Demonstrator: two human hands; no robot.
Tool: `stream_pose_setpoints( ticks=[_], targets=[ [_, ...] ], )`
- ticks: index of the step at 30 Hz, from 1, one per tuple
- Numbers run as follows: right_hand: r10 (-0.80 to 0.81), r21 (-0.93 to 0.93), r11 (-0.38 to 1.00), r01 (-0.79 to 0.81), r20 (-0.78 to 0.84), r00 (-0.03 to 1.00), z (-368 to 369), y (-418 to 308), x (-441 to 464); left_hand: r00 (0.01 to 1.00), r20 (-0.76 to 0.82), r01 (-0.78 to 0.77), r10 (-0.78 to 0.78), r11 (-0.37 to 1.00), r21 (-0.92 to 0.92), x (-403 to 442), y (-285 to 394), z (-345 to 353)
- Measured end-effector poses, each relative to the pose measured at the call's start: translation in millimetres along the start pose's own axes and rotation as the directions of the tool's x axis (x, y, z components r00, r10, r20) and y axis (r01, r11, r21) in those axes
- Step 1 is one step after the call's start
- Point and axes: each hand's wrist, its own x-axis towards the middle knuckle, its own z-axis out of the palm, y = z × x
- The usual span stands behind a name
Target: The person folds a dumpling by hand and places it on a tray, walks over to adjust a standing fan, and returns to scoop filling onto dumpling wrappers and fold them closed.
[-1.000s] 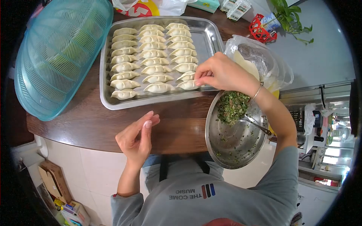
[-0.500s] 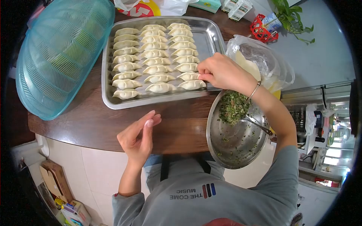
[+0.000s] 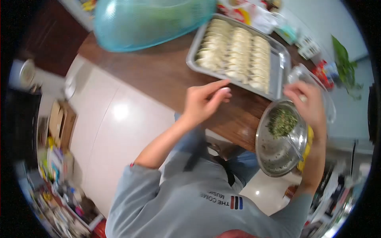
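Note:
My left hand is in the air over the table's front edge, near the tray; its thumb and forefinger are stretched out and apart, holding nothing. My right hand hovers by the far rim of a steel bowl, beside a clear plastic bag. Its fingers are bent and blurred, and whether they hold anything is unclear. In the bowl are a chopped green filling and a spoon. Rows of folded dumplings lie in a metal tray, uncooked and pale.
A blue-green ribbed cover stands on the wooden table, left of the tray. Behind are a white plastic bag, small boxes, a red basket and a green plant. A cardboard box sits at far left.
My right hand has left the front dumplings in the tray and moved right, to beside the bowl and bag. The view has turned, and the left hand stays in a similar shape.

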Motion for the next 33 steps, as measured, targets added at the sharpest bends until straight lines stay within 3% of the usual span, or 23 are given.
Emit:
stream_pose_setpoints(
  ticks=[2,4,6,7,9,11,12,14,16,18,19,20,22,23,24,25,26,28,29,30,31,32,33],
  targets=[
    [-0.061,-0.053,0.997,0.058,-0.05,0.997,-10.7,-14.0,-32.8,0.999,0.023,0.046,-0.046,0.999,-0.026,1.2,7.1,-2.4],
    [0.022,-0.053,0.998,-0.025,-0.054,0.998,-15.6,-15.2,-64.1,0.993,0.075,0.091,-0.088,0.995,-0.044,1.5,8.0,-4.5],
    [-0.1,-0.221,0.973,0.066,-0.145,0.984,-17.1,-15.0,-92.7,0.983,0.145,0.118,-0.111,0.992,-0.042,1.2,6.6,-5.6],
    [-0.11,-0.191,0.979,0.078,-0.165,0.98,-18.3,-8.1,-102.9,0.993,0.111,0.041,-0.038,0.999,-0.027,1.5,1.3,-2.6],
    [-0.135,-0.152,0.982,0.11,-0.166,0.977,-23.3,15.3,-117.9,0.986,0.151,0.063,-0.064,0.998,0.01,1.7,5.6,-5.2],
    [0.023,0.157,0.988,-0.006,-0.107,0.994,-30.7,40.1,-124.2,0.984,0.151,0.092,-0.098,0.995,0.041,3.4,7.0,-5.5],
    [0.006,0.173,0.985,0.011,-0.094,0.996,-31.8,47.0,-126.4,0.984,0.161,0.071,-0.08,0.996,0.061,4.0,6.6,-5.7],
    [0.18,0.306,0.944,-0.12,-0.175,0.968,-35.3,59.7,-119.4,0.988,0.143,0.044,-0.057,0.995,0.089,7.0,3.3,-6.4],
    [0.136,0.346,0.935,-0.085,-0.127,0.982,-45.6,63.1,-95.4,0.986,0.164,-0.002,-0.026,0.985,0.171,6.6,-1.9,-6.7],
    [0.168,0.236,0.953,-0.193,0.122,0.978,-56.2,59.4,-64.7,0.994,0.111,-0.033,0.012,0.981,0.191,6.3,0.6,-7.0],
    [0.14,0.273,0.953,-0.129,-0.02,0.99,-44.3,51.3,-51.8,0.989,0.127,0.046,-0.072,0.979,0.199,5.9,2.2,-7.6],
    [0.113,0.267,0.958,-0.108,-0.005,0.994,-42.5,39.2,-31.3,0.978,0.142,0.123,-0.154,0.971,0.204,5.6,3.4,-6.6],
    [-0.424,0.047,0.903,0.426,-0.052,0.904,-39.6,2.0,18.1,0.995,0.07,0.05,-0.066,0.978,0.203,2.4,2.5,-2.9],
    [-0.454,0.046,0.889,0.456,-0.042,0.89,-41.1,-15.5,30.7,0.999,0.016,0.039,-0.043,0.98,0.195,-0.6,9.2,1.4],
    [-0.177,0.157,0.976,0.149,0.181,0.967,-41.4,-34.6,42.3,1.0,-0.006,0.007,-0.006,0.977,0.212,-4.6,14.3,4.4],
    [0.1,0.181,0.965,-0.19,0.417,0.903,-38.6,-52.7,55.1,0.998,0.006,0.059,-0.061,0.984,0.169,-8.6,30.7,2.3],
    [0.078,0.176,0.97,-0.167,0.428,0.901,-30.8,-66.2,65.7,0.998,0.002,0.055,-0.056,0.987,0.152,-16.1,29.5,-1.1],
    [-0.276,0.314,0.934,0.169,0.337,0.9,0.0,-93.7,88.7,0.917,0.114,0.385,-0.383,0.923,0.001,-21.0,53.7,-41.8],
    [-0.506,0.308,0.847,0.434,0.217,0.835,20.0,-116.0,106.7,0.857,0.097,0.514,-0.506,0.854,-0.082,-21.9,63.0,-75.0],
    [-0.531,0.315,0.832,0.457,0.213,0.82,36.6,-151.3,118.9,0.78,0.092,0.625,-0.619,0.762,-0.167,-21.6,69.9,-111.3],
    [-0.293,0.442,0.885,0.147,0.283,0.913,51.4,-191.9,122.8,0.839,-0.001,0.531,-0.544,0.82,-0.211,-25.6,62.1,-147.0],
    [-0.049,0.52,0.836,-0.177,0.391,0.919,65.5,-228.5,129.5,0.882,-0.101,0.426,-0.46,0.87,-0.247,-31.4,47.3,-183.6],
    [-0.066,0.522,0.829,-0.203,0.452,0.89,79.0,-264.9,143.1,0.954,-0.228,0.135,-0.197,0.956,-0.261,-35.3,43.5,-222.6]
  ],
)
